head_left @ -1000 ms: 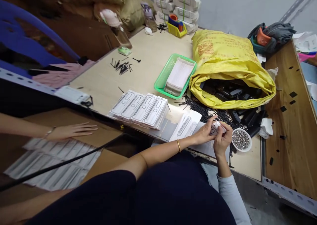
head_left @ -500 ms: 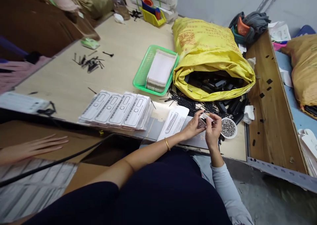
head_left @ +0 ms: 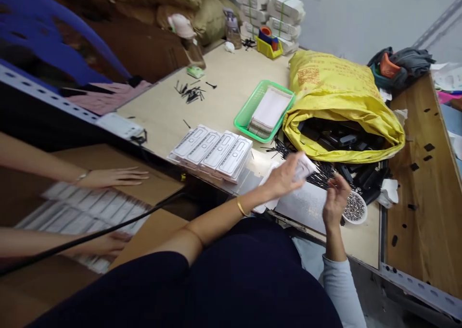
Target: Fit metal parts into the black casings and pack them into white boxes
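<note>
My left hand (head_left: 285, 178), with a gold bangle at the wrist, is closed on a small white printed box (head_left: 303, 167), blurred by motion, above the front of the table. My right hand (head_left: 336, 200) is apart from it, fingers loosely curled and separated, with nothing visible in them. Close to its right stands a white bowl of small metal parts (head_left: 354, 208). Beneath the hands lie white printed sheets (head_left: 269, 193) and a grey flat surface (head_left: 299, 205). Thin black sticks (head_left: 321, 175) are heaped behind. Stacked white printed boxes (head_left: 220, 150) sit left of my left hand.
A green basket (head_left: 240, 121) holds white cards. An open yellow sack (head_left: 335, 78) is full of black pieces. At lower left, another person's hands (head_left: 115, 176) are over a carton (head_left: 90, 155) of white boxes, with a black cable (head_left: 159, 207) in front.
My hands have come apart; the left now carries the white box alone. The view has swung left, and a second hand of the other person has appeared at the carton.
</note>
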